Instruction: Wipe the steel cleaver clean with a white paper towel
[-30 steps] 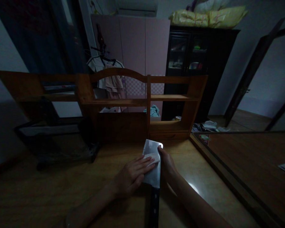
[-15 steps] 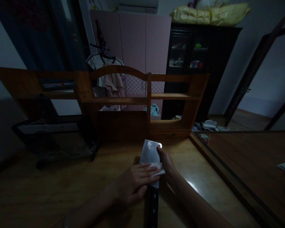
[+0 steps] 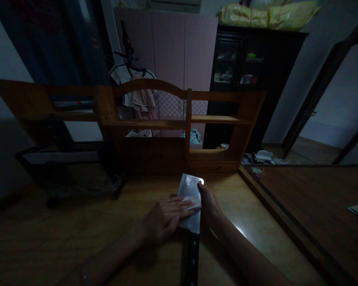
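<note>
A cleaver (image 3: 188, 185) with a broad steel blade and a black riveted handle (image 3: 193, 252) points away from me above the wooden desk. My right hand (image 3: 211, 205) grips the blade's right edge, thumb near the hole in its far corner. Under the fingers of my left hand (image 3: 168, 216) is a folded white tissue (image 3: 194, 202), pressed onto the middle of the blade. The left fingers lie long and close together across the tissue. The handle is in neither hand and extends toward me.
A wooden shelf unit (image 3: 186, 125) stands along the desk's (image 3: 131, 254) far side. On the left sits a dark-framed box-like object (image 3: 74, 171), hard to make out. A raised wooden edge (image 3: 274, 210) borders the desk at right, beside a brown surface (image 3: 316, 190).
My left hand has slid the tissue up the blade, away from the handle, baring the steel near the handle. My right hand keeps its hold. The view tilts slightly.
</note>
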Available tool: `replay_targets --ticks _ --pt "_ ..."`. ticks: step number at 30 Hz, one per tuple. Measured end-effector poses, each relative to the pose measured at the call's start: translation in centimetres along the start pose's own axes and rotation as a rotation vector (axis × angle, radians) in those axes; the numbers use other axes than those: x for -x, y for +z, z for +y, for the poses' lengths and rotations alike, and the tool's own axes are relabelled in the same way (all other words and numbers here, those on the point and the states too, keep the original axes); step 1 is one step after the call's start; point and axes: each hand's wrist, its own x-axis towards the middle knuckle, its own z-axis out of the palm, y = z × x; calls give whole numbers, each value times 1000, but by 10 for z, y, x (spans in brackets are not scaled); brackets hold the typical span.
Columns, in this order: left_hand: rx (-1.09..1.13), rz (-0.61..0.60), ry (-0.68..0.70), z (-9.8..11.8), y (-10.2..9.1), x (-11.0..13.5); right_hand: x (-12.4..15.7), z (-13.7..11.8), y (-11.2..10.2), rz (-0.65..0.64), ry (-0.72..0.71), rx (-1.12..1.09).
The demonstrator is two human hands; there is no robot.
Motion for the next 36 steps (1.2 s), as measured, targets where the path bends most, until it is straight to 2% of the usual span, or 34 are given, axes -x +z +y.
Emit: replay_targets --ticks 3,15,18,22,25,28,32,36 --pt "-8 28 -62 -6 -2 2 0 0 1 -8 49 -43" --pt "-7 147 -237 -29 5 8 1 5 10 -51 -49 -69" --pt "15 129 -271 -32 9 9 0 4 9 -53 5 -32" --pt "90 21 -182 -20 13 4 3 3 8 -105 78 -2" --pt "159 -47 -83 -5 12 -3 7 3 9 -64 71 38" --pt "194 -69 -71 5 8 -6 8 3 10 -19 86 55" --pt "183 -54 -98 3 5 -6 10 1 14 -13 90 20" --pt "172 -58 -115 -5 2 -4 15 -2 20 -69 96 -38"
